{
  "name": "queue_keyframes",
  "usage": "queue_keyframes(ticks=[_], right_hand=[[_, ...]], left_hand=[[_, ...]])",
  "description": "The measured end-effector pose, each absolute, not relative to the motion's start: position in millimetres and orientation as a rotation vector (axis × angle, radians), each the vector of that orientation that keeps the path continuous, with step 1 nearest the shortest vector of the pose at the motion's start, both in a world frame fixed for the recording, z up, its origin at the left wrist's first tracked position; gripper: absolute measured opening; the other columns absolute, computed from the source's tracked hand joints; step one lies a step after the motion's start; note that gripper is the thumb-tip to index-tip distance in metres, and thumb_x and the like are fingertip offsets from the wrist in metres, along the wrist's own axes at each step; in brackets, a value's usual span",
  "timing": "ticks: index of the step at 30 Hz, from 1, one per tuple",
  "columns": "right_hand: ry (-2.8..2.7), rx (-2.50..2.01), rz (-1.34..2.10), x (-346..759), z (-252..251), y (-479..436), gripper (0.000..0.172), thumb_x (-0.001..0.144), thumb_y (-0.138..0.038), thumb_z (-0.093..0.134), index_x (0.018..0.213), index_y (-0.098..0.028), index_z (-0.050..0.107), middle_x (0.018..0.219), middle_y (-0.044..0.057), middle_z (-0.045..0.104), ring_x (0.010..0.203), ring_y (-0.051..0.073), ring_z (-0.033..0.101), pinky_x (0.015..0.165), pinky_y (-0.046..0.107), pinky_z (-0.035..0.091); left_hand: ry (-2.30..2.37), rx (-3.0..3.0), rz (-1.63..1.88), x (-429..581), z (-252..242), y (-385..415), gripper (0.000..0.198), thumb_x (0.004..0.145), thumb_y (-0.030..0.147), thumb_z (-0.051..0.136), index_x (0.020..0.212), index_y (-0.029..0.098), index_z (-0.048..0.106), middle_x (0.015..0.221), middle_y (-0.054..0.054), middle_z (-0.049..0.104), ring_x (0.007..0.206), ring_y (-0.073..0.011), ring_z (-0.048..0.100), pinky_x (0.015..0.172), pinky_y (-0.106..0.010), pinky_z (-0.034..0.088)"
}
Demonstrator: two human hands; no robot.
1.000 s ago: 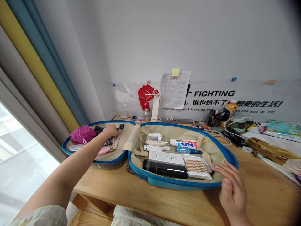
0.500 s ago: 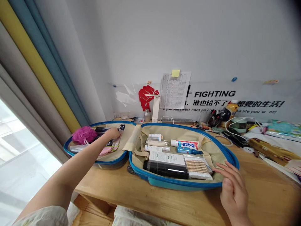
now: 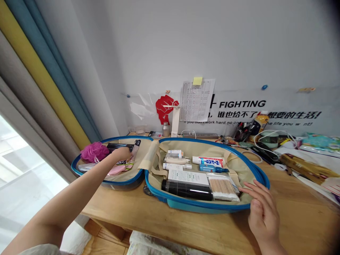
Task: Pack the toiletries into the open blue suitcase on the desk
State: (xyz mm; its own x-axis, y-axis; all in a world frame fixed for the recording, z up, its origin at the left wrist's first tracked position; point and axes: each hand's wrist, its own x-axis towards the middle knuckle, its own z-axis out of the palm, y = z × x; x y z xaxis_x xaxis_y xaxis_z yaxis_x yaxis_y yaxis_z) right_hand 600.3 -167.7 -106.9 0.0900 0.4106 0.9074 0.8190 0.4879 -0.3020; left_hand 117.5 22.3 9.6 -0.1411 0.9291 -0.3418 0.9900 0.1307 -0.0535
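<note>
A blue-rimmed case (image 3: 156, 194) lies open on the wooden desk. My left hand (image 3: 121, 155) reaches down into its left half, over dark packets and a pink item (image 3: 117, 170); the back of the hand hides its fingers. Beside it sits a purple bath puff (image 3: 95, 151). My right hand (image 3: 265, 211) rests at the right rim of the other half, fingers stretched out, holding nothing. Near those fingertips is a pack of cotton swabs (image 3: 224, 188). Also in this half are a black bottle (image 3: 188, 190), a white box (image 3: 188, 177), a toothpaste tube (image 3: 208, 161) and a blue bottle (image 3: 214, 168).
Behind the case stand a small jar (image 3: 166, 129) and a white lamp (image 3: 175, 122). Cluttering the right of the desk are a drink bottle (image 3: 260, 122), white cables, a gold packet (image 3: 305, 166) and a wipes pack (image 3: 322, 143). Curtains (image 3: 50, 71) hang at the left.
My left hand has shifted a little left and lower within the left half of the case. The right hand stays at the rim.
</note>
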Motion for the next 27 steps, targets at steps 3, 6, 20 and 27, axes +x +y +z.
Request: queue_keyframes(ticks=[3,6,20,27], right_hand=[[-1.522,-1.138,-0.411,600.2,-107.2,-168.0,0.034,0.098,-0.031,0.036,0.097,-0.021,0.069,0.105,0.013,0.070,0.121,0.032,0.058,0.100,0.057,0.045],[-1.512,-1.140,-0.416,599.5,-106.7,-168.5,0.034,0.098,-0.032,0.036,0.096,-0.021,0.069,0.103,0.013,0.071,0.120,0.032,0.058,0.100,0.057,0.046],[-1.514,-1.119,-0.426,598.5,-106.4,-167.8,0.034,0.098,-0.031,0.037,0.097,-0.021,0.069,0.104,0.013,0.070,0.120,0.033,0.058,0.100,0.058,0.045],[-1.486,-1.134,-0.404,597.6,-106.9,-167.7,0.036,0.098,-0.035,0.036,0.095,-0.022,0.069,0.101,0.013,0.071,0.120,0.033,0.058,0.098,0.057,0.046]], left_hand=[[2.148,1.856,-0.410,119.5,11.0,15.6,0.035,0.095,0.040,0.060,0.120,0.017,0.061,0.120,-0.008,0.063,0.103,-0.0220,0.064,0.087,-0.042,0.056],[2.121,1.808,-0.409,120.3,11.5,10.2,0.035,0.095,0.040,0.060,0.120,0.016,0.060,0.117,-0.008,0.064,0.099,-0.0208,0.065,0.084,-0.040,0.057],[2.058,1.813,-0.500,115.9,2.2,0.7,0.037,0.095,0.037,0.061,0.125,0.016,0.058,0.121,-0.009,0.062,0.101,-0.0209,0.064,0.085,-0.041,0.058],[2.065,2.070,-0.476,111.2,-9.5,3.2,0.038,0.095,0.039,0.061,0.126,0.017,0.057,0.125,-0.010,0.061,0.107,-0.0230,0.062,0.090,-0.045,0.055]])
